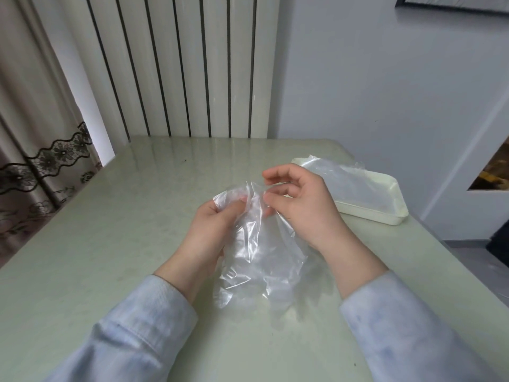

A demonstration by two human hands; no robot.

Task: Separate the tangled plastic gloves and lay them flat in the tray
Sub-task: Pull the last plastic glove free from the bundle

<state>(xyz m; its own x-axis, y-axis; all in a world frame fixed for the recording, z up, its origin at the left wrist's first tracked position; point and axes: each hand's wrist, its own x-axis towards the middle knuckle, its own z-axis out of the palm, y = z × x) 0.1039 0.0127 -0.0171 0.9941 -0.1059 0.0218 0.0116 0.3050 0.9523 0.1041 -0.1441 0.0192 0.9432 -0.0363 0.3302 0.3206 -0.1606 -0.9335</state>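
Note:
A crumpled bunch of clear plastic gloves (256, 260) hangs between my hands above the middle of the table. My left hand (212, 230) grips its upper left part, with the film wrapped over the fingertips. My right hand (300, 205) pinches the top edge of the film from the right, fingers curled. The lower part of the bunch sags down to the tabletop. A cream rectangular tray (385, 213) stands to the right, just behind my right hand. One clear glove (347, 180) lies spread inside the tray, its far edge rising over the back rim.
The pale green table (110, 244) ends close behind the tray at the right. A white ribbed radiator (179, 64) stands against the wall at the back edge. A curtain (27, 133) hangs on the left.

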